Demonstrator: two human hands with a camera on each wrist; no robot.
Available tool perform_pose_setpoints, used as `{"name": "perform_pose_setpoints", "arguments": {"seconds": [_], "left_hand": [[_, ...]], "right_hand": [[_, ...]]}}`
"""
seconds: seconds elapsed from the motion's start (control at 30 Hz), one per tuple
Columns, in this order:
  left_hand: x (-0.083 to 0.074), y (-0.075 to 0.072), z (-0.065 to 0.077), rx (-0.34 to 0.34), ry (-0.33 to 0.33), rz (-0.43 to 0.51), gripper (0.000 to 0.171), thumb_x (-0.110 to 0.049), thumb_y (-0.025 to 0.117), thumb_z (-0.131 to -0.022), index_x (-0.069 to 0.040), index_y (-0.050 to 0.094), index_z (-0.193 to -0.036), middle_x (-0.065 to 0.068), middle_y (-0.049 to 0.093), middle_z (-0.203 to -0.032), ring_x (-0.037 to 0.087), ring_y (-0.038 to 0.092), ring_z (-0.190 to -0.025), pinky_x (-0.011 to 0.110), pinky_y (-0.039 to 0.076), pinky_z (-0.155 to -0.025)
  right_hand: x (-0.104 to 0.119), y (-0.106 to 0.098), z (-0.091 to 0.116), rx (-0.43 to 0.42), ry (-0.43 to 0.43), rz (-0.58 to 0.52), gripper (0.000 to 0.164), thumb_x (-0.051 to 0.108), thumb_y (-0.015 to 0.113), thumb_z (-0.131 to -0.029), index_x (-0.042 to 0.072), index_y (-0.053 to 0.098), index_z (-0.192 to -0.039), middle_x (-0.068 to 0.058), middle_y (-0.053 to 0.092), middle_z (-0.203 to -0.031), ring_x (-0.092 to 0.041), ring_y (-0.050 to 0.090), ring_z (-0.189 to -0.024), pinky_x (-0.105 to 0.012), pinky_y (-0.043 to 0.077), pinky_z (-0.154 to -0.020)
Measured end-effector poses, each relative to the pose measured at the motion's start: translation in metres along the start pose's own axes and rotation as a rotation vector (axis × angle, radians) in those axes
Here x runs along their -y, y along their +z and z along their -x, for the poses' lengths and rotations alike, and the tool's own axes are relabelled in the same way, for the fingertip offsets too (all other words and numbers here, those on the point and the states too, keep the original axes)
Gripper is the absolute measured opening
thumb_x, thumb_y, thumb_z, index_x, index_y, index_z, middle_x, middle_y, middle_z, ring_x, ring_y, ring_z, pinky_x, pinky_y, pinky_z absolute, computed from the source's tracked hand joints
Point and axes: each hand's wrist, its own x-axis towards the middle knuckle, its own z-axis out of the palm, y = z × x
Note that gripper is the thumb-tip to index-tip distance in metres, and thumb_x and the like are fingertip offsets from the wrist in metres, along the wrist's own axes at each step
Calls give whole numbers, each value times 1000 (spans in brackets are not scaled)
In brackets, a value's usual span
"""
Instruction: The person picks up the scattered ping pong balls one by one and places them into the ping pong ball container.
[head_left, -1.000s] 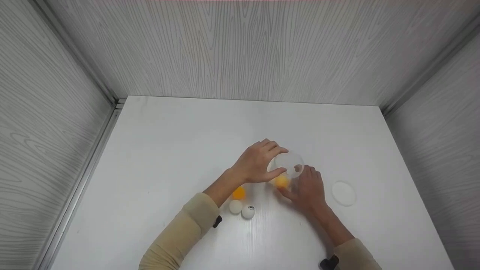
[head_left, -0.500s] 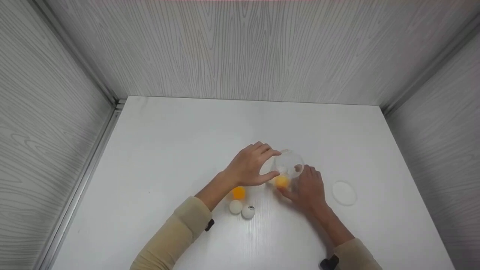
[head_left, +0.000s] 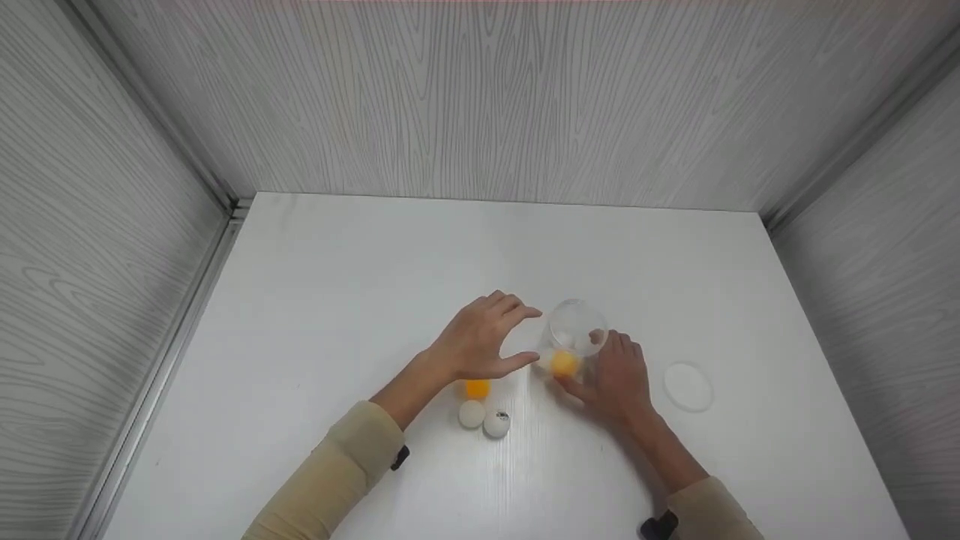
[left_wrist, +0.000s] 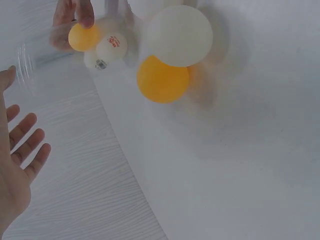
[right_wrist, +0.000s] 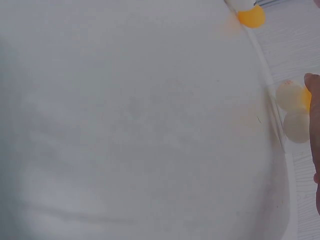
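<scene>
My right hand grips the jar, which stands upright; my left hand, fingers spread and empty, hangs just left of it, and the three loose balls lie nearer that hand than my right

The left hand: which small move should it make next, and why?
Perhaps the left hand should reach for the loose orange ball: it holds nothing, that ball lies close by, outside the clear jar, and the right hand grips the jar, with other balls inside.
</scene>
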Motion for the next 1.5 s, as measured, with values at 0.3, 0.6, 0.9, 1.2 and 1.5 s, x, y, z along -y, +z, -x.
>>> {"name": "perform_pose_setpoints", "arguments": {"seconds": [0.3,0.6,0.9,1.2,1.5], "left_hand": [[7,1,14,83,-66,2,67,-59,72,-91,-17,63,-142,3,69,-127,23,64,-115,36,58,-96],[14,2,27,95,-50,12,74,-67,72,-87,-17,64,-141,3,69,-124,22,63,-113,37,56,-93],[18,1,37,98,-41,16,74,-67,75,-85,-18,64,-139,2,68,-123,23,63,-115,40,54,-98],[26,7,50,98,-59,3,74,-67,75,-85,-17,65,-139,4,68,-123,26,62,-116,48,50,-109],[34,14,61,117,-111,11,72,-63,77,-85,-14,67,-137,5,69,-121,26,62,-116,48,51,-107]], "right_hand": [[0,0,0,-15,-9,2,87,71,77,-75,-3,63,-119,-18,63,-96,-37,64,-94,-49,54,-83],[2,-1,-2,3,-2,0,91,73,76,-74,-6,65,-118,-19,64,-96,-37,64,-96,-49,53,-84],[0,1,-1,-13,-29,49,92,74,75,-74,-8,66,-116,-19,64,-96,-36,62,-92,-48,53,-80],[0,1,-1,-2,-29,38,92,75,73,-74,-7,65,-116,-18,61,-94,-36,60,-92,-47,51,-81],[-1,0,-1,21,-17,13,93,76,73,-74,-5,64,-120,-18,61,-94,-37,63,-98,-48,51,-85]]}}
